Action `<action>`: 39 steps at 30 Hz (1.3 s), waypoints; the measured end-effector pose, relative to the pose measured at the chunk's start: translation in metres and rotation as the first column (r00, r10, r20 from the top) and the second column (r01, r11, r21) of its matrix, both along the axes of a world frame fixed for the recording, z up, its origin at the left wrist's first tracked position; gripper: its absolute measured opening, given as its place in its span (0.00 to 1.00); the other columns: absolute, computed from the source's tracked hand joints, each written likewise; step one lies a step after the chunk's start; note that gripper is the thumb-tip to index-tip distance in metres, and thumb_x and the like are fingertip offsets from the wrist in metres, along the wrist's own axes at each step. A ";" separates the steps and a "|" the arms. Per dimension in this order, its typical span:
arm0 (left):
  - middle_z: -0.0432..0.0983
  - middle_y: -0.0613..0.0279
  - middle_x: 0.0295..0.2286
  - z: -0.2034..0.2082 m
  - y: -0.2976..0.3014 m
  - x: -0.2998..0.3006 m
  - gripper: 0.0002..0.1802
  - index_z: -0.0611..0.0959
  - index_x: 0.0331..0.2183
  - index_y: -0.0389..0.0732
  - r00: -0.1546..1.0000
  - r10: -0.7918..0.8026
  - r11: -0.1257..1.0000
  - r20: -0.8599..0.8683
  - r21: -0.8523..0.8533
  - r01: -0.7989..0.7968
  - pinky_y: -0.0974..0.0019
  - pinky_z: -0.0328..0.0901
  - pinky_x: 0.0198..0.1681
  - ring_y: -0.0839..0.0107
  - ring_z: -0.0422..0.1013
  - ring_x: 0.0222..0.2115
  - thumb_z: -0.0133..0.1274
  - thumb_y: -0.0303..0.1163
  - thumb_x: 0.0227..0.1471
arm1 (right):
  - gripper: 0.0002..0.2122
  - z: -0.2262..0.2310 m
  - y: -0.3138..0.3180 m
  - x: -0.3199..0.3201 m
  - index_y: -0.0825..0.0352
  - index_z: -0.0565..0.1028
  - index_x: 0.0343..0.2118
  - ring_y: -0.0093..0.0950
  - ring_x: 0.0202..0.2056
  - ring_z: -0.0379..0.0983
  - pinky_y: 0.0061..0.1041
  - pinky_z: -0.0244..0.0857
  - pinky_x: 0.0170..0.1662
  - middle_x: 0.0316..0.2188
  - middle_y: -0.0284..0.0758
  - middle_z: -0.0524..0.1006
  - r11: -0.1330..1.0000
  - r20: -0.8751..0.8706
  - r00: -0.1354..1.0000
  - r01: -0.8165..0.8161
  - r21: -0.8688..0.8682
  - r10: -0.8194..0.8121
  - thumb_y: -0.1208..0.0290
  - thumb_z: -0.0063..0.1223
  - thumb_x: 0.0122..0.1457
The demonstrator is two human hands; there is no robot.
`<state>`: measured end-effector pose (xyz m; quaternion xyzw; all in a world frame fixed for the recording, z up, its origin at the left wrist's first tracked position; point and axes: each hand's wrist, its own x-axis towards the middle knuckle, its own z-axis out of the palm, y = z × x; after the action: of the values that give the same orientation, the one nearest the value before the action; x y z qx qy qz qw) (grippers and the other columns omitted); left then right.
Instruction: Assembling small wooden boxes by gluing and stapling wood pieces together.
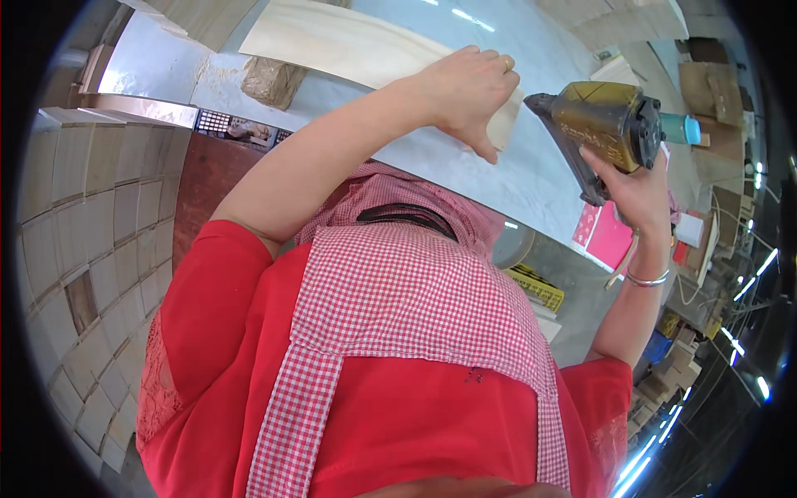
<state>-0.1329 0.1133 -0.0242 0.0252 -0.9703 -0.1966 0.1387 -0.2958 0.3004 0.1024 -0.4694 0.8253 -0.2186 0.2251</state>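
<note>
My left hand [473, 95] is closed around the right end of a long pale wooden board [340, 41], thumb on the near side and fingers toward the far side. The board stretches left across a light grey-blue worktable [415, 158]. My right hand [635, 195] grips a nail gun [598, 124] with a dark yellow body and black parts. The gun's nose points left toward the board's end, apart from it and from my left hand. Beneath the board's left part sits a brown tape-wrapped block [272, 81].
Stacked wooden pieces [100, 195] fill the left side. More boards lie at the back left [199, 18] and back right [618, 25]. A pink box [608, 236] is by the table's near right edge, and a yellow box [535, 286] is lower down. A teal cylinder [681, 129] is behind the gun.
</note>
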 end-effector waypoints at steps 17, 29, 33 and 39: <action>0.72 0.52 0.37 -0.001 0.001 0.002 0.42 0.77 0.38 0.32 1.000 0.000 0.999 -0.001 0.032 0.000 0.60 0.63 0.44 0.57 0.70 0.40 0.71 0.53 0.25 | 0.18 0.002 -0.021 -0.012 0.72 0.76 0.43 0.22 0.38 0.76 0.24 0.70 0.42 0.38 0.34 0.81 0.997 0.013 0.999 -0.042 0.059 0.042 0.74 0.68 0.50; 0.71 0.48 0.46 0.001 -0.004 0.003 0.50 0.74 0.49 0.31 0.995 0.000 1.000 -0.098 0.006 0.000 0.56 0.60 0.54 0.54 0.69 0.47 0.67 0.60 0.33 | 0.19 -0.018 0.024 -0.026 0.74 0.75 0.43 0.24 0.36 0.77 0.26 0.70 0.41 0.36 0.36 0.81 0.960 -0.025 0.972 0.228 -0.162 -0.234 0.70 0.67 0.51; 0.71 0.48 0.48 0.009 -0.020 0.019 0.47 0.73 0.52 0.33 0.966 0.060 0.976 -0.250 -0.189 -0.110 0.54 0.57 0.58 0.53 0.67 0.50 0.63 0.60 0.40 | 0.22 -0.044 0.091 -0.056 0.75 0.70 0.49 0.31 0.34 0.78 0.31 0.69 0.37 0.35 0.43 0.80 0.900 -0.116 0.892 0.429 -0.084 -0.436 0.74 0.61 0.52; 0.78 0.47 0.28 0.060 -0.077 0.037 0.21 0.81 0.31 0.34 0.860 0.072 0.951 0.505 0.226 -0.212 0.57 0.67 0.34 0.51 0.73 0.29 0.62 0.45 0.47 | 0.25 -0.156 0.193 -0.117 0.71 0.63 0.56 0.51 0.36 0.77 0.44 0.70 0.36 0.33 0.54 0.78 0.901 -0.621 0.692 0.429 -0.059 -0.370 0.75 0.53 0.54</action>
<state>-0.0959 0.0364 0.0356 0.1650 -0.9324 -0.3049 -0.1027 -0.4131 0.4933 -0.0535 -0.3131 0.9437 -0.0587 -0.0892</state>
